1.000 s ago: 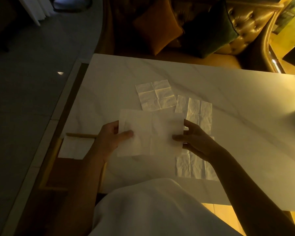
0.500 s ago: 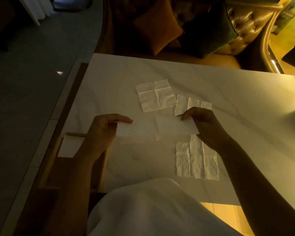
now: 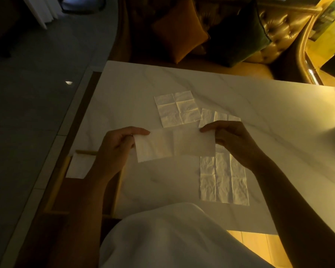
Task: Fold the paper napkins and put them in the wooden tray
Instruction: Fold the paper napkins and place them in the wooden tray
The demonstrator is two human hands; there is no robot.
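The left hand (image 3: 116, 149) and the right hand (image 3: 234, 140) each have a closed pinch grip, thumb against fingertips, on an upper corner of the half-folded napkin (image 3: 174, 144), held as a strip just over the desk (image 3: 259, 113). To fold it well, I judge, the grips should hold the top edge taut and level, bring the short ends together corner to corner, then press the crease on bare desk, clear of the square napkin (image 3: 177, 109) and the long napkin (image 3: 223, 182). The wooden tray (image 3: 56, 186) waits at the left with one folded napkin (image 3: 77, 167) inside.
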